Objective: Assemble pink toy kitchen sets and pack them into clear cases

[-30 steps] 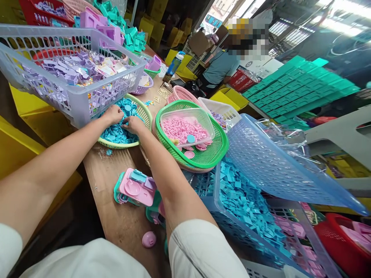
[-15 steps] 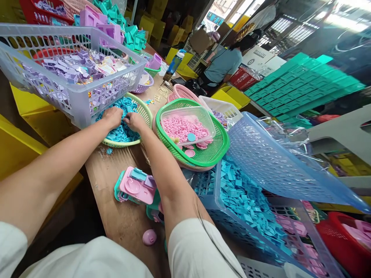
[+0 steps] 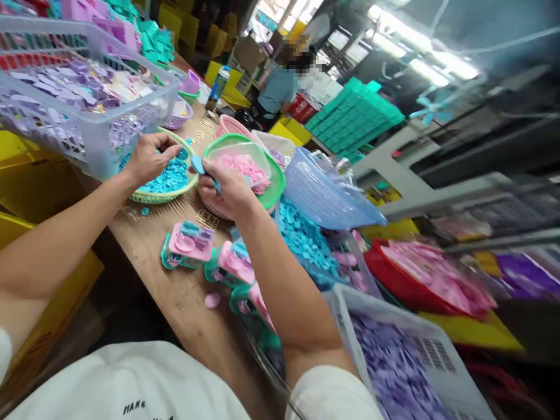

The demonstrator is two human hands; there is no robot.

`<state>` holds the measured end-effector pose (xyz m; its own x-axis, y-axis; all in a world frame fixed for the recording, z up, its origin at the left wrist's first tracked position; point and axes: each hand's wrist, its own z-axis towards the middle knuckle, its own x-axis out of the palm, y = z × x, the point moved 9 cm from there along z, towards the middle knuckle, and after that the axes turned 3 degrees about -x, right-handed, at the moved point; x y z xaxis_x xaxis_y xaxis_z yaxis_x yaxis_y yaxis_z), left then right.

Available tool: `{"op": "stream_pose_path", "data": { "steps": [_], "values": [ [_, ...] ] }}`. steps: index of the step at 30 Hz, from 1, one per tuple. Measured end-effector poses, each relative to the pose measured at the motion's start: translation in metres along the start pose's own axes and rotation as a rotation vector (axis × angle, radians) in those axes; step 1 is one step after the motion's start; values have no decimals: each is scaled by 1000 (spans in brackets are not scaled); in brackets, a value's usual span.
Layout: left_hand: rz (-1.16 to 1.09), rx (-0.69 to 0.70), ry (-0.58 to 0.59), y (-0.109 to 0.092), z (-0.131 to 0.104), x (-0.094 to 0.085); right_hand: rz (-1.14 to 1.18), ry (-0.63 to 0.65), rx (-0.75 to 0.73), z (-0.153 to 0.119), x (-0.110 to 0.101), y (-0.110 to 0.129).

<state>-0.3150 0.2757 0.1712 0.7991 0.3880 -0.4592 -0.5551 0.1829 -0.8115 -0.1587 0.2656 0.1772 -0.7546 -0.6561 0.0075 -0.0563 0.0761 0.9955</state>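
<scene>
My right hand (image 3: pixel 227 188) is closed around a small blue plastic piece (image 3: pixel 198 164), whose flat rounded end sticks out past the fingers. A second bit of blue shows lower in the same grip. My left hand (image 3: pixel 151 156) hovers over a yellow-green basket (image 3: pixel 192 185) heaped with small blue plastic parts (image 3: pixel 168 177). Its fingers are curled in with the thumb near them, and whatever they hold is hidden. On the table below stand pink and teal toy units (image 3: pixel 190 240), several in a slanting row, partly behind my right forearm. A pink round piece (image 3: pixel 212 300) lies beside them.
A large clear crate (image 3: pixel 100 131) of purple parts rises at left. Right of my hand is a green basket (image 3: pixel 276 181) with pink parts. Crates of blue parts (image 3: pixel 301 233) and purple parts (image 3: pixel 394 367) line the right side. A person (image 3: pixel 276 90) sits farther back.
Both hands have come up from among the blue parts. My right hand has moved right, out of the basket, with a blue piece. The view has swung right.
</scene>
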Motion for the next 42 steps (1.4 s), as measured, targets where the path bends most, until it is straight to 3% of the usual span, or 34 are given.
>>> {"op": "stream_pose_path", "data": {
  "steps": [2,5,8,10,12,14,18,21,27,34,36,38,42],
  "values": [
    [-117,156,175,-38,-61,21,46,-12,27,-89,3,-15],
    [-278,447,590,-82,-178,81,-40,-143,159,-215,4,-74],
    [-325,664,798,-98,-272,142,-143,-555,280,-315,-19,-146],
    [-281,769,846,-101,-306,182,-202,-860,331,-366,-36,-184],
    [-218,852,887,-103,-323,215,-209,-1031,351,-396,-46,-211],
    [-174,911,925,-104,-328,233,-157,-1125,341,-414,-52,-226],
    [-213,876,939,-101,-317,237,18,-1309,263,-454,-60,-237],
    [-240,783,897,-96,-306,232,-8,-1390,236,-481,-62,-241],
    [-253,720,699,-92,-297,210,-135,-1389,210,-494,-62,-250],
    [-87,552,428,-74,-263,142,-586,-1305,-2,-461,-49,-208],
    [10,493,360,-71,-256,122,-670,-1185,-87,-434,-38,-190],
    [45,458,337,-74,-253,109,-750,-975,-199,-393,-25,-164],
    [63,568,347,-99,-234,95,-902,-570,-452,-284,-2,-82]
  ]
}}
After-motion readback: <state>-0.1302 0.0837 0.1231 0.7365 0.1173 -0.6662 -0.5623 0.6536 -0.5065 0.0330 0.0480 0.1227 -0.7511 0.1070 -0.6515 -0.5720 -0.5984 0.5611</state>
